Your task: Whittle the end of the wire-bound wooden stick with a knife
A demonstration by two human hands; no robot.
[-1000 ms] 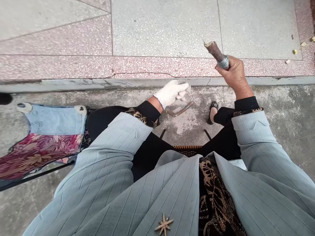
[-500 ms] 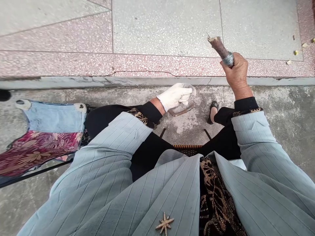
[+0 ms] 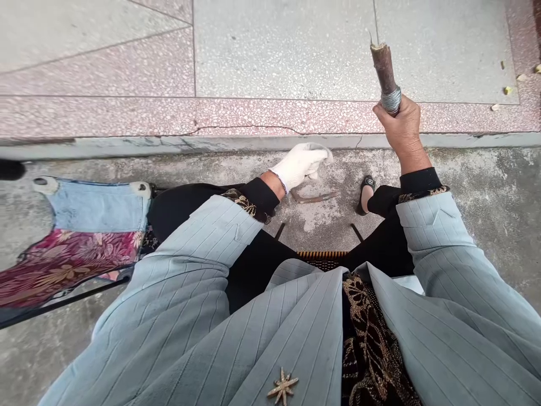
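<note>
My right hand (image 3: 399,121) is wrapped round a short brown wooden stick (image 3: 384,70), holding it nearly upright above the pink step edge. Silvery wire (image 3: 391,101) is wound in tight coils round the stick just above my fingers, and a thin wire end sticks out past its rough top. Lower and to the left, my left hand (image 3: 305,165) wears a white knit glove with its fingers closed. A fine wire showed at those fingers a moment earlier; now it is too thin to follow. Just below the glove is a bent brown twig-like piece (image 3: 315,198); whether the hand holds it I cannot tell.
Ahead runs a low step (image 3: 253,142) with pink and grey terrazzo (image 3: 279,56) on top. At left stands a folding seat of denim and flowered cloth (image 3: 97,208). A woven seat edge (image 3: 323,256) and a shoe (image 3: 366,192) show below my hands.
The stick in my right hand has swung from leaning left to nearly upright, its top rising. The bent brown piece under my left hand has turned and dipped slightly.
</note>
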